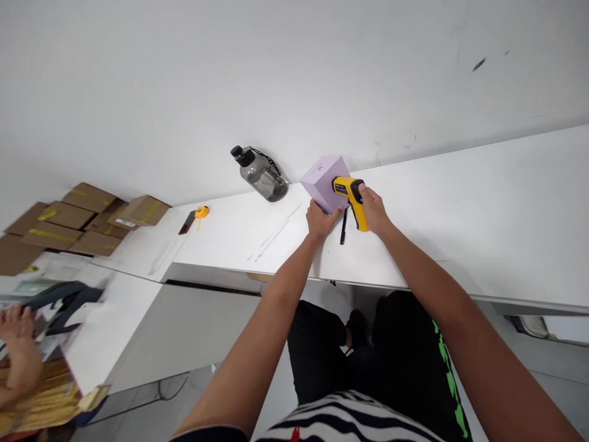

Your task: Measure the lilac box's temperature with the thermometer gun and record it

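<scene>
My left hand [321, 221] has its fingers and thumb around the near lower end of a pale purple box [318, 182], which sits tilted in view near the wall. In my right hand [373, 209] is the handle of a yellow and black infrared thermometer [352, 197]. Its nose points left and is close to or touching the box's right side; which of the two I cannot tell. A black pen [343, 227] lies on the white table [483, 215] between my hands.
A grey water bottle [264, 175] stands by the wall, left of the box. Farther left lie a yellow tape measure [201, 212] and a dark flat object [186, 222]. Several cardboard boxes [73, 215] are stacked at the far left, near another person's hand [18, 325].
</scene>
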{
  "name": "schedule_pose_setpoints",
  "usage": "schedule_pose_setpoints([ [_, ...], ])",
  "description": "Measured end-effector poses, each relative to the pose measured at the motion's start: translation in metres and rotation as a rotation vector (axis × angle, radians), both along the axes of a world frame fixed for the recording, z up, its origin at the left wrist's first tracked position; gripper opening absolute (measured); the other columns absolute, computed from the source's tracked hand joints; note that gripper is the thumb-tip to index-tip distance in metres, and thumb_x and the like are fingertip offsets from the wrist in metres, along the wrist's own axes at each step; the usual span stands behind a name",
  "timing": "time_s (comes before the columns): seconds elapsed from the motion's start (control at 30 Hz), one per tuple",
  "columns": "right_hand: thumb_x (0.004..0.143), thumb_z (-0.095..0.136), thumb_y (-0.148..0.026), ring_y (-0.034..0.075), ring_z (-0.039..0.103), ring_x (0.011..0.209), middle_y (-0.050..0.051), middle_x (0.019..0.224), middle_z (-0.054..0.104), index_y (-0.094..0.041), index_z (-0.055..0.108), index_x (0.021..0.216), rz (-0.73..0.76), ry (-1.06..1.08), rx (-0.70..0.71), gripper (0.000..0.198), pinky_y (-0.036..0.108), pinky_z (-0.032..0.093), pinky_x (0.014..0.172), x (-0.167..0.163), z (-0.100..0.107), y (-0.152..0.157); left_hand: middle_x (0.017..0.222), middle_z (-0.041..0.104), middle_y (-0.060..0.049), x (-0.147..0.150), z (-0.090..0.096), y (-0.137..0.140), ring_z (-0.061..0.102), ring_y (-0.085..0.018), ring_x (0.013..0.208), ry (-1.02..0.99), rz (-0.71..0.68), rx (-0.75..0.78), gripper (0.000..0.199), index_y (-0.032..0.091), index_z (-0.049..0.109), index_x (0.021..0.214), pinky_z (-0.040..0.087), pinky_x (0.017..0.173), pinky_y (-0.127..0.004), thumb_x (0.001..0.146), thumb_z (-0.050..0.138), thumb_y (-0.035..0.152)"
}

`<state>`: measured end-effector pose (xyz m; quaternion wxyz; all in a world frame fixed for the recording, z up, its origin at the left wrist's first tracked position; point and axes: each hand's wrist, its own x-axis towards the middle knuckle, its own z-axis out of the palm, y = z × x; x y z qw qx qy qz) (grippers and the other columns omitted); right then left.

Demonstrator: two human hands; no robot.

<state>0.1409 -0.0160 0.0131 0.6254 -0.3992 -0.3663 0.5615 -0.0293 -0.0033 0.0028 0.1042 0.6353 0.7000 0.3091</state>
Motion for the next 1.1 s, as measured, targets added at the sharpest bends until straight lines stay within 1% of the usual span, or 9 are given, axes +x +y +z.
schedule_pose_setpoints([
  [0.2,0.075,0.064,-0.085,0.021,0.071,0.079,0.007,0.085,0.075,-0.021,0.071,0.086,0.035,0.134,-0.028,0.065,0.035,0.057,0.073,-0.005,-0.003,0.001,0.125,0.068,-0.017,0.000,0.001,-0.002,0.066,-0.034,0.120,-0.049,0.008,-0.014,0.081,0.019,0.045,0.129,0.053,0.097,-0.043,0.073,0.077,0.069],
  [0.27,0.077,0.059,-0.088,0.022,0.071,0.078,0.008,0.086,0.075,-0.021,0.072,0.090,0.046,0.172,-0.054,0.069,0.035,0.057,0.071,-0.007,-0.003,0.004,0.127,0.067,-0.018,0.000,0.001,-0.002,0.066,-0.034,0.120,-0.054,0.003,-0.019,0.083,0.019,0.044,0.131,0.053,0.097,-0.044,0.073,0.077,0.068],
  [0.33,0.079,0.048,-0.093,0.023,0.071,0.079,0.008,0.085,0.075,-0.021,0.073,0.096,0.065,0.192,-0.049,0.078,0.035,0.058,0.068,-0.006,-0.005,0.007,0.129,0.066,-0.018,0.000,0.000,-0.003,0.066,-0.033,0.120,-0.062,-0.004,-0.015,0.085,0.019,0.043,0.133,0.054,0.097,-0.044,0.073,0.078,0.067],
  [0.47,0.081,0.029,-0.097,0.023,0.072,0.080,0.006,0.084,0.074,-0.023,0.073,0.110,0.132,0.185,-0.009,0.090,0.035,0.059,0.068,0.003,-0.014,0.017,0.131,0.064,-0.018,-0.002,-0.007,0.000,0.065,-0.033,0.124,-0.096,-0.028,0.021,0.091,0.019,0.041,0.138,0.054,0.099,-0.045,0.071,0.082,0.064],
  [0.63,0.088,0.025,-0.092,0.024,0.073,0.086,0.005,0.091,0.075,-0.023,0.071,0.119,0.137,0.184,-0.030,0.089,0.038,0.061,0.074,0.013,-0.028,0.025,0.136,0.059,-0.020,-0.007,-0.020,0.008,0.058,-0.036,0.132,-0.182,-0.064,0.071,0.101,0.017,0.040,0.141,0.052,0.105,-0.048,0.065,0.087,0.064],
  [0.73,0.088,0.025,-0.091,0.024,0.073,0.091,0.006,0.099,0.075,-0.025,0.069,0.124,0.144,0.159,-0.039,0.087,0.039,0.062,0.075,0.016,-0.032,0.024,0.138,0.056,-0.018,-0.009,-0.027,0.009,0.055,-0.036,0.136,-0.207,-0.068,0.100,0.105,0.018,0.039,0.142,0.049,0.108,-0.050,0.063,0.087,0.067],
  [0.83,0.088,0.026,-0.090,0.027,0.073,0.098,0.007,0.105,0.075,-0.026,0.069,0.125,0.147,0.122,-0.078,0.086,0.038,0.062,0.074,0.024,-0.026,0.018,0.138,0.053,-0.017,-0.009,-0.028,0.006,0.053,-0.037,0.137,-0.200,-0.075,0.092,0.107,0.018,0.037,0.143,0.047,0.109,-0.052,0.063,0.084,0.070],
  [0.97,0.090,0.027,-0.087,0.028,0.071,0.112,0.008,0.115,0.074,-0.028,0.069,0.121,0.126,0.100,-0.139,0.079,0.042,0.063,0.083,0.038,-0.007,0.010,0.139,0.052,-0.016,-0.008,-0.024,0.000,0.053,-0.035,0.138,-0.208,-0.079,0.081,0.104,0.021,0.036,0.143,0.047,0.109,-0.048,0.065,0.082,0.071],
  [1.1,0.093,0.044,-0.072,0.027,0.068,0.120,0.004,0.131,0.070,-0.029,0.069,0.115,0.114,0.136,-0.164,0.054,0.043,0.063,0.090,0.043,0.007,0.002,0.139,0.052,-0.015,-0.007,-0.022,-0.003,0.055,-0.035,0.135,-0.238,-0.073,0.056,0.103,0.022,0.038,0.143,0.048,0.107,-0.048,0.063,0.086,0.067],
])
